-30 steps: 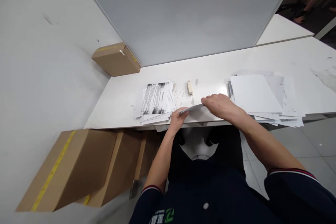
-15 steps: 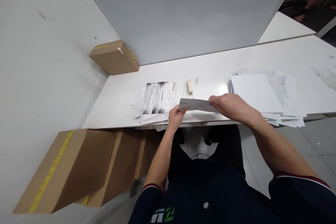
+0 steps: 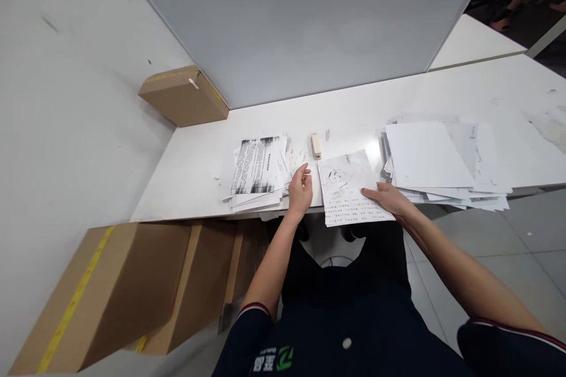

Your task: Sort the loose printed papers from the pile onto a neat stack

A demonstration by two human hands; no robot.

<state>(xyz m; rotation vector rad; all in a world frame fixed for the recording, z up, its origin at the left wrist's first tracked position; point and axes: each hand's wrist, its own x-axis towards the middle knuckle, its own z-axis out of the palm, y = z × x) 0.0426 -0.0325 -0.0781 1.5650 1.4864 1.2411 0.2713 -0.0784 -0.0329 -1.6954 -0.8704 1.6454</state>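
Note:
My right hand (image 3: 391, 199) grips some printed sheets of paper (image 3: 349, 182) by their right edge, thumb on top and fingers underneath. The sheets lie flat at the table's front edge, their lower part sticking out over it. A dark drawing and rows of text show on the top page. Just left of the sheets is my left hand (image 3: 301, 191), holding nothing, its fingers loosely bent and apart. Beyond the sheets lies a small cream stapler (image 3: 315, 146).
A pile of printed papers (image 3: 256, 166) lies to the left on the white table (image 3: 177, 174). At right is a larger stack of mostly blank sheets (image 3: 428, 156). One cardboard box (image 3: 186, 94) stands in the back corner; more boxes (image 3: 137, 288) stand below left. A grey panel (image 3: 309, 17) rises behind.
The sheets, held upright between both hands before, now lie flat with the printed face up. My left hand has let go of them, while my right hand has come down along their right edge.

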